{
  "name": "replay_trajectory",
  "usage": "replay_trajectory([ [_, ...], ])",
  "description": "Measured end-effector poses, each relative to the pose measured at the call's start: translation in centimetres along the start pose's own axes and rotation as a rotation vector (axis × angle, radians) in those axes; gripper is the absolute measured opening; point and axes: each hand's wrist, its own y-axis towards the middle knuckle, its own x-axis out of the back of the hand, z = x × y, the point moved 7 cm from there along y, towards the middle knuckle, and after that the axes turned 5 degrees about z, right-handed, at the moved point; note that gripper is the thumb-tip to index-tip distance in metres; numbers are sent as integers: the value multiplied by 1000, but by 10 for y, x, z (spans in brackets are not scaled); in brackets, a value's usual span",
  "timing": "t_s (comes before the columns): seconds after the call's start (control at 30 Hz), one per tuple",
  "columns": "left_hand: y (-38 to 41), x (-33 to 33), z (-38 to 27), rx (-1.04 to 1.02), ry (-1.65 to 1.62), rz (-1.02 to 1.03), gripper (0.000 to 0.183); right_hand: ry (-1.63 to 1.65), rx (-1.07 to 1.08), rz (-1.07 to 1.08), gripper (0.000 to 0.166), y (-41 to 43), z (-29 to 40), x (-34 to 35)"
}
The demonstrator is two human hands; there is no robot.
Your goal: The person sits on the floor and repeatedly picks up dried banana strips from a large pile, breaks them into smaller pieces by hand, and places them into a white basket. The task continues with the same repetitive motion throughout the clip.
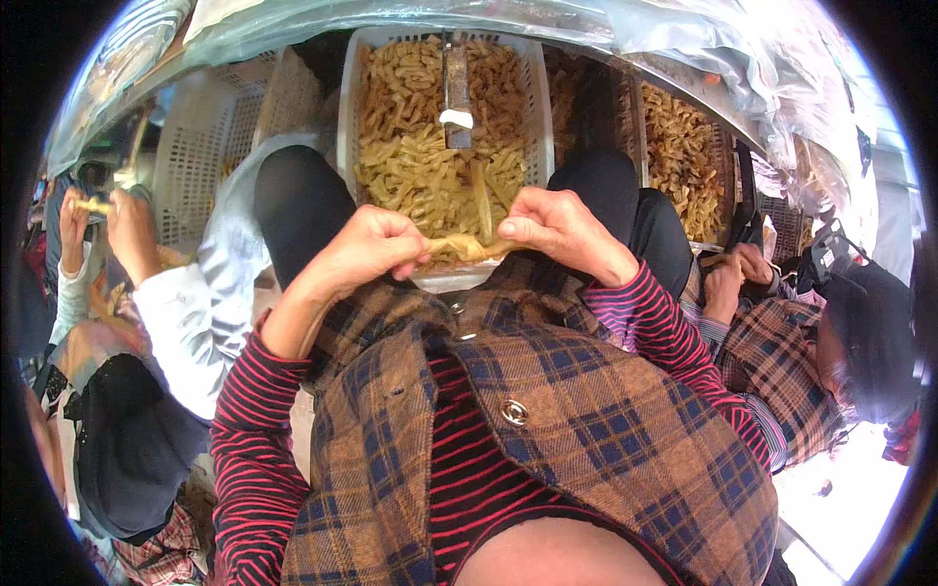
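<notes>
A pale yellow, pliable strip (463, 247) stretches between my hands, bunched or twisted at its middle. My left hand (377, 245) pinches one end between thumb and fingers. At the other end, my right hand (558, 228) grips it with thumb and curled forefinger. Directly below and beyond them, between my knees, stands a white plastic crate (543, 110) holding a heap of similar strips (418, 168). Those near me are yellow and the farther ones browner. A longer flat strip (480, 198) lies upright in the view, just left of my right hand.
A dark narrow bar (456, 80) with a white wrap juts over the crate. Perforated crates (198, 139) stand at left; another pile of strips (681, 161) is at right. Co-workers sit close on both sides, their hands (132, 227) near my left. Plastic sheeting (513, 15) covers the far surface.
</notes>
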Motion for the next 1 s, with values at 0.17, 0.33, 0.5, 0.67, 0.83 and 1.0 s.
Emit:
replay_trajectory([
  [0.17,8,-9,1,-67,-34,4,20,99,126,290,37,21,28,-31],
  [0.33,6,-4,-4,-80,179,-26,21,-190,293,240,24,22,31,-45],
  [0.5,6,1,9,-92,235,-21,18,-343,356,173,23,6,12,-42],
  [0.67,33,47,-68,-373,501,-318,21,-284,320,-142,20,51,26,23],
  [0.83,83,103,-110,-568,591,-649,23,-370,309,-383,32,124,29,81],
  [1.0,98,103,-50,-418,465,-597,30,-60,180,-338,39,103,-8,65],
])
